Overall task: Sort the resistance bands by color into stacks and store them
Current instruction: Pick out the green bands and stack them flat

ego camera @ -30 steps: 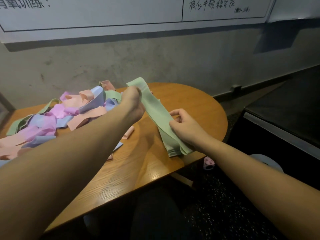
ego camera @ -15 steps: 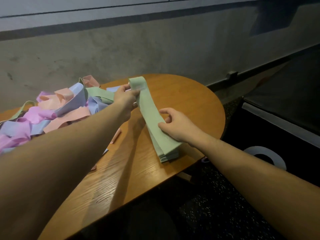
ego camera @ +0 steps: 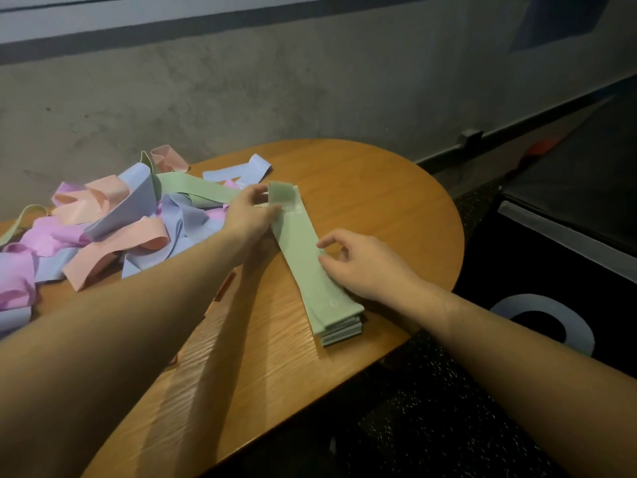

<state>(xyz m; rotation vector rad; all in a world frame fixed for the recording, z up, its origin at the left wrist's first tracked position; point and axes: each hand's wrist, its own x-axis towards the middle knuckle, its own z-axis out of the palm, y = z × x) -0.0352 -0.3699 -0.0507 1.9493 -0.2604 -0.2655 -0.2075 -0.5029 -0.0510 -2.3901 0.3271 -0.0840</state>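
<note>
green band (ego camera: 303, 250) on stack, l hand (ego camera: 246, 219) pinching end

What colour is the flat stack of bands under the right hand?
Pale green: the stack of bands, seen in the head view, is all one colour.

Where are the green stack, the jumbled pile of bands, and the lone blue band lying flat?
green stack (ego camera: 339, 324), head view, near end's layered edges.
jumbled pile (ego camera: 103, 229), head view, its middle.
blue band (ego camera: 238, 172), head view, its flat middle.
</note>
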